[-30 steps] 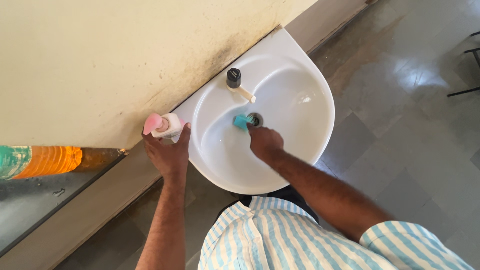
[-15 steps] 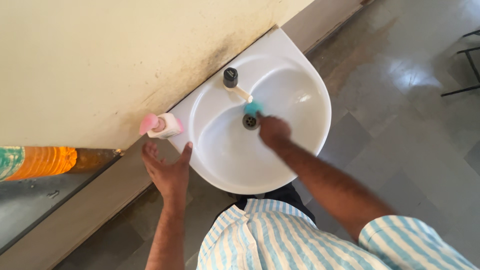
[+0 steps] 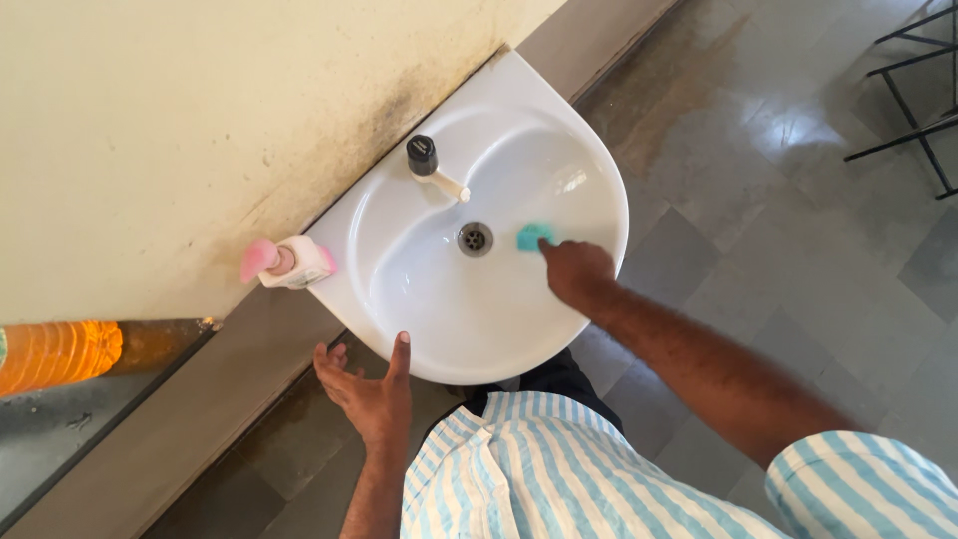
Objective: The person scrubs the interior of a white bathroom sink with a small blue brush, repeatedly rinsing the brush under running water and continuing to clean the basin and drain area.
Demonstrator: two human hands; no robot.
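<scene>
Item: teal sponge [image 3: 534, 237], right of the drain [image 3: 475, 239] in the white sink [image 3: 419, 329]. My right hand [image 3: 577, 271] pinches it; left hand [image 3: 367, 389] splayed, empty. Risk: wet bowl, sponge may slip drainward.

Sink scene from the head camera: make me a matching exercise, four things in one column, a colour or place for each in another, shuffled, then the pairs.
Things:
1. sponge
2. soap dispenser
3. tap knob
4. left hand

Colour or place:
A. black
B. pink and white, on the sink corner by the wall
C. open, just below the sink's front rim
D. teal, under the right hand

Pairs: 1-D, 2-B, 3-A, 4-C
</scene>
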